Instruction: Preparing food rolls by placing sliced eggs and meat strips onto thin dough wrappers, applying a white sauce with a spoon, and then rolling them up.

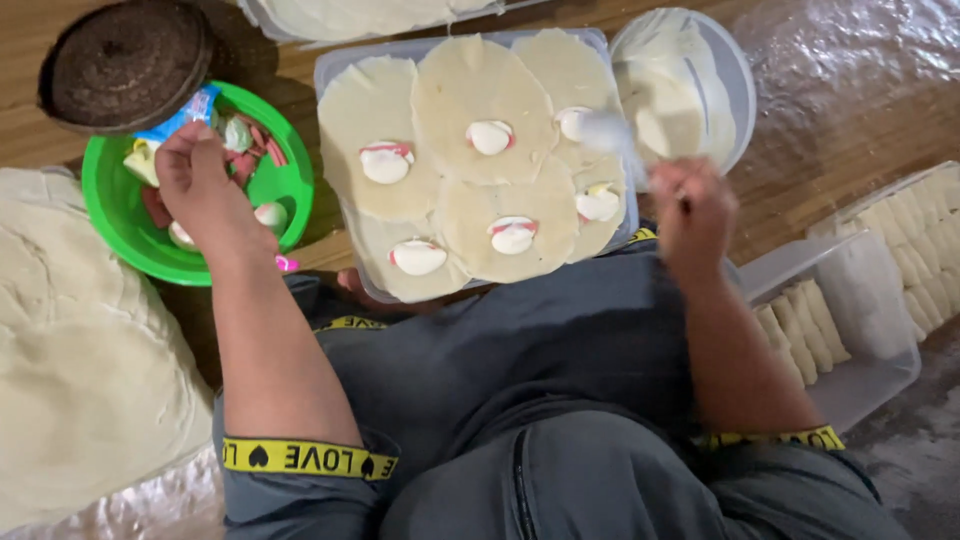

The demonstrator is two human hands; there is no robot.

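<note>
Green bowl [120, 215] at left holds pink-white pieces; blurred white spoon [612, 135] tilts over round wrappers [480, 85] bearing filling.

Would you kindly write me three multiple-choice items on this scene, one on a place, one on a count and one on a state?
1. Where is the left hand?
A. Over the green bowl
B. On the dark round lid
C. In the clear box of rolls

2. How many round wrappers on the tray carry a dab of filling?
A. Two
B. Six
C. Ten

3. What is the right hand doing?
A. Lying flat and empty
B. Gripping a blurred white spoon
C. Holding a knife

Answers: 1 A, its fingers sit among the bowl's pieces; 2 B, six white dabs show; 3 B, the fist is closed on the utensil near the bowl of white paste.
</note>
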